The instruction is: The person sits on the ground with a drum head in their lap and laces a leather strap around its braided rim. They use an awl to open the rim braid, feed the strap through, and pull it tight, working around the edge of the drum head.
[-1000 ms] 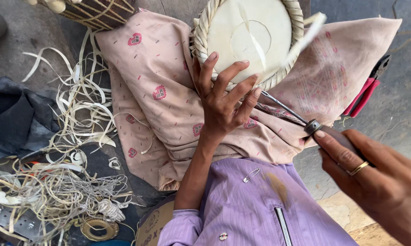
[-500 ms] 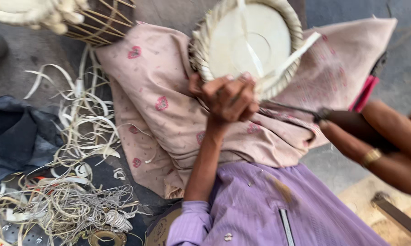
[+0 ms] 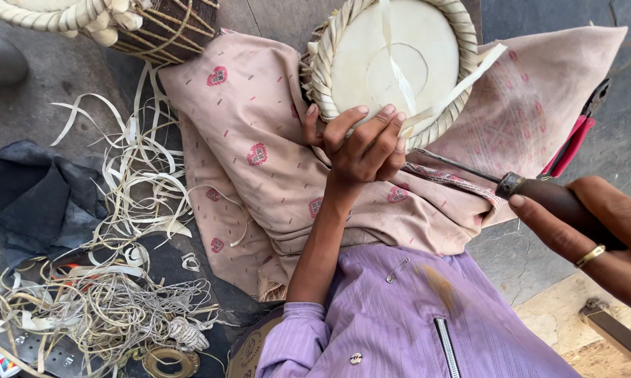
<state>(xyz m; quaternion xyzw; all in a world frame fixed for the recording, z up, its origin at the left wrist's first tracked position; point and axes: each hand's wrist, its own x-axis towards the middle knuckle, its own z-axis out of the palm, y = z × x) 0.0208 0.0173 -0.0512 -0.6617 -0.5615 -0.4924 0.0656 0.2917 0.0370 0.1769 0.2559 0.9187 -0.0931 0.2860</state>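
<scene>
Across my lap, on the pink patterned cloth (image 3: 259, 175), lies the round drum head (image 3: 392, 59) with its braided rim, just beyond my left hand (image 3: 361, 143). That hand is curled over the near edge of the rim, fingers pressing down on it and pinching the pale strap (image 3: 455, 91) where it comes out of the braid; I judge the hold firm but not a full fist. My right hand (image 3: 595, 227) is clenched around the dark wooden handle of a spike tool (image 3: 532, 192). Its thin metal shaft runs up and to the left, with the tip hidden under the fingers of my left hand at the rim. So the tool's long axis points from lower right toward the drum's near edge, and the left hand is the one already on the drum while the right stays well out to the side. Red-handled pliers (image 3: 571, 143) rest on the cloth's far right corner. Loose strap trimmings (image 3: 119, 210) are heaped on the floor to my left, beside a dark cloth (image 3: 28, 203).
</scene>
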